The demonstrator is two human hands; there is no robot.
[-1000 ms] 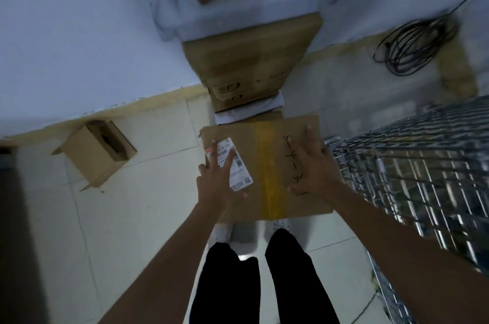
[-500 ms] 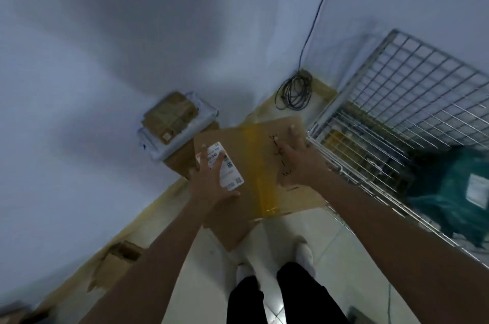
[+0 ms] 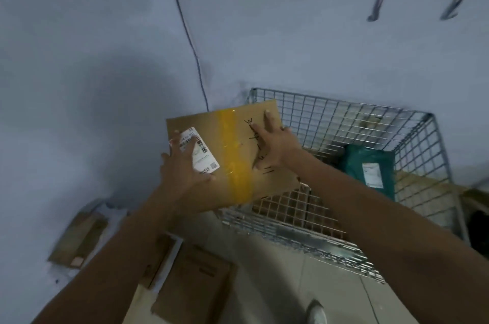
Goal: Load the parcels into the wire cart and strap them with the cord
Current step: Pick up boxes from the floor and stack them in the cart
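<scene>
Risk 1: parcel (image 3: 232, 157) could be caught on the near rim of the wire cart (image 3: 299, 237) if lowered w/o being carried further in; its right part is over the cart's left corner, the rest is outside.
Risk 2: a slip is possible, since the box is carried by spread fingers on its faces; grip under it can't be seen.
Risk 3: the green bag (image 3: 367, 167) already in the cart could be crushed if the box is dropped on it.
Risk 4: boxes on the floor (image 3: 193, 286) lie near the feet; a stumble is possible.
Parcel look: flat brown cardboard, yellow tape strip down the middle, white shipping label (image 3: 199, 150) on the left, black handwritten marks on the right. Held tilted, in the air.
Left hand (image 3: 182, 167): fingers spread over the label, left edge grasped.
Right hand (image 3: 270, 143): fingers spread flat on the top, near the marks, right edge grasped.
Cord: not made out for sure; strapping not yet begun.
</scene>
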